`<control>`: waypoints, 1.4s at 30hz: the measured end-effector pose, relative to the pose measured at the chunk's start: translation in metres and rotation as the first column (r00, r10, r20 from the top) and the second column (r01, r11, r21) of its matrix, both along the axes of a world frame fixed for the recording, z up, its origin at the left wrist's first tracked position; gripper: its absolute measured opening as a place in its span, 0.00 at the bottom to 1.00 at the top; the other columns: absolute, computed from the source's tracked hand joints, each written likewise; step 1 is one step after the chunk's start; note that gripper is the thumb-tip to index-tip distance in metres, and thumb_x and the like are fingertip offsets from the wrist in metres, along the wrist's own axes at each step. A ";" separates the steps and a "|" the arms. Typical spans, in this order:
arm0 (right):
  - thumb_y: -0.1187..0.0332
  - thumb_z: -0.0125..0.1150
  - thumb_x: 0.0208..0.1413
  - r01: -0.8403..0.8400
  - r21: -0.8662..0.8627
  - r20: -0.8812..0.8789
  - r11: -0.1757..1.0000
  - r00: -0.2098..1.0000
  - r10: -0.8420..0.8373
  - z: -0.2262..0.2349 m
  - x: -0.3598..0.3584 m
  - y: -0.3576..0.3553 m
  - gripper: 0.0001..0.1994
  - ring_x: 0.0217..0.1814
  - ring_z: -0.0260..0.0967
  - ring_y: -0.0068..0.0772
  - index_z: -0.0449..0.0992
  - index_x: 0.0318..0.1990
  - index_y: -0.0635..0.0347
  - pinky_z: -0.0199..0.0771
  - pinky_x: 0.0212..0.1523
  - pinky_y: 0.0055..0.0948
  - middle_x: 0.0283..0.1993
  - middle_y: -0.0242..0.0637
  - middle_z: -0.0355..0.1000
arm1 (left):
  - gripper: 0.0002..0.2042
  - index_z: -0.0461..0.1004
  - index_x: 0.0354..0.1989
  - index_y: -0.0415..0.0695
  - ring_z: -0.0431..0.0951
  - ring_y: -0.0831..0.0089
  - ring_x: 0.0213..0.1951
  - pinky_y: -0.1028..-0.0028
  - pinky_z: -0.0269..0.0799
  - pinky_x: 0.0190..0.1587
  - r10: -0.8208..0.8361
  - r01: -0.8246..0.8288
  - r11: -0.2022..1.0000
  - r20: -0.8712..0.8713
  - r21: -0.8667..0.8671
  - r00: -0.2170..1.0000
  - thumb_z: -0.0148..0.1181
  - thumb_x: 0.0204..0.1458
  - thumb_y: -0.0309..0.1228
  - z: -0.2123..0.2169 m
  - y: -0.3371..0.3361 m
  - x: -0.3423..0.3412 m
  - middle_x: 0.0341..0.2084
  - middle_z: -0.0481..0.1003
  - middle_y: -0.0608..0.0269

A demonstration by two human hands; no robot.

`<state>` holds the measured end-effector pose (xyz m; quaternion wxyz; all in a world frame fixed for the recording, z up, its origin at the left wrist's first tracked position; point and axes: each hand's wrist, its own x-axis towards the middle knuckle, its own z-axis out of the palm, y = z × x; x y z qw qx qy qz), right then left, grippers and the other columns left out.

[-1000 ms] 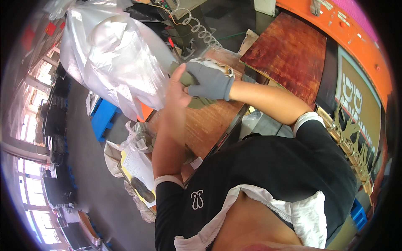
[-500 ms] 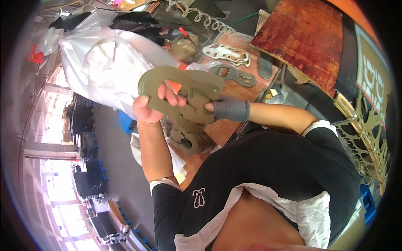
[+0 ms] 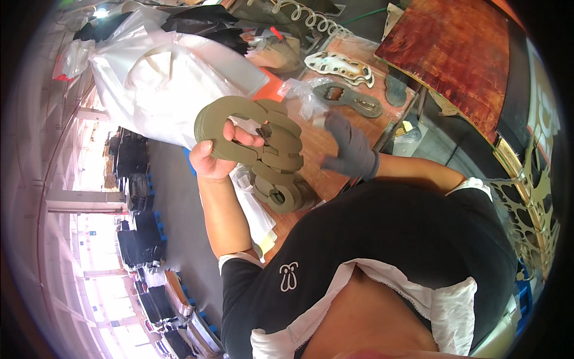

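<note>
My bare left hand (image 3: 214, 160) grips a stack of flat olive-green cut pieces (image 3: 209, 122), thumb on the near side and fingers through the curved opening. The pieces are rounded and fan out toward the right, held above the table. My right hand (image 3: 351, 148), in a grey glove, is apart from the stack on its right, fingers stretched and thumb spread, with nothing visible in it. Below the held stack, a second pile of olive-green pieces (image 3: 290, 194) with a round opening rests on the table (image 3: 330, 179).
A big clear plastic bag (image 3: 179, 90) with white contents lies at the far left. Farther back on the table are a white shoe-shaped frame (image 3: 341, 69), a grey sole-shaped piece (image 3: 359, 105) and crumpled plastic (image 3: 305, 99). A reddish-brown board (image 3: 448, 54) stands at the right.
My right hand has let go of the olive-green stack and moved right, its fingers opening. My left hand still holds the stack in nearly the same place.
</note>
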<state>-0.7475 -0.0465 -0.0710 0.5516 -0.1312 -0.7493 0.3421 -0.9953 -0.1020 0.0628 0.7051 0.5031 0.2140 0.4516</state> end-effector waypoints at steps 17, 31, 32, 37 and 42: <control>0.67 0.57 0.47 -0.210 0.053 0.331 0.976 0.926 0.181 0.006 0.001 0.019 0.09 0.34 0.67 0.45 0.72 0.36 0.59 0.67 0.35 0.36 0.34 0.41 0.70 | 0.15 0.72 0.39 0.41 0.70 0.48 0.50 0.54 0.63 0.54 0.324 -0.296 0.911 0.054 -0.287 0.945 0.48 0.54 0.40 -0.027 0.017 0.003 0.46 0.72 0.47; 0.62 0.52 0.59 -0.360 -0.638 0.101 0.681 0.838 0.537 0.023 0.011 0.035 0.12 0.38 0.62 0.16 0.74 0.37 0.63 0.63 0.42 0.20 0.32 0.28 0.69 | 0.15 0.73 0.37 0.40 0.73 0.49 0.46 0.55 0.67 0.49 0.400 -0.335 0.864 0.107 -0.374 0.910 0.50 0.53 0.40 -0.045 0.020 0.012 0.44 0.73 0.46; 0.62 0.53 0.59 -0.356 -0.656 0.070 0.665 0.850 0.523 0.026 0.012 0.035 0.12 0.37 0.62 0.16 0.74 0.36 0.63 0.63 0.41 0.20 0.31 0.27 0.69 | 0.15 0.73 0.37 0.40 0.73 0.48 0.45 0.55 0.67 0.49 0.371 -0.313 0.881 0.107 -0.356 0.922 0.50 0.53 0.40 -0.045 0.020 0.011 0.44 0.73 0.46; 0.61 0.54 0.58 -0.264 -0.642 0.041 0.720 0.926 0.376 0.045 0.018 0.040 0.13 0.32 0.61 0.15 0.76 0.32 0.62 0.63 0.36 0.18 0.28 0.25 0.68 | 0.15 0.73 0.38 0.40 0.74 0.47 0.46 0.55 0.67 0.50 0.307 -0.269 0.914 0.084 -0.303 0.948 0.50 0.53 0.39 -0.050 0.021 0.004 0.44 0.74 0.44; 0.64 0.56 0.57 -0.324 -0.601 -0.038 0.731 0.925 0.379 0.060 0.021 0.050 0.10 0.31 0.60 0.13 0.76 0.33 0.63 0.62 0.32 0.18 0.29 0.24 0.67 | 0.15 0.74 0.38 0.41 0.73 0.48 0.47 0.55 0.67 0.50 0.345 -0.319 0.900 0.039 -0.297 0.938 0.50 0.53 0.39 -0.054 0.024 0.003 0.44 0.74 0.45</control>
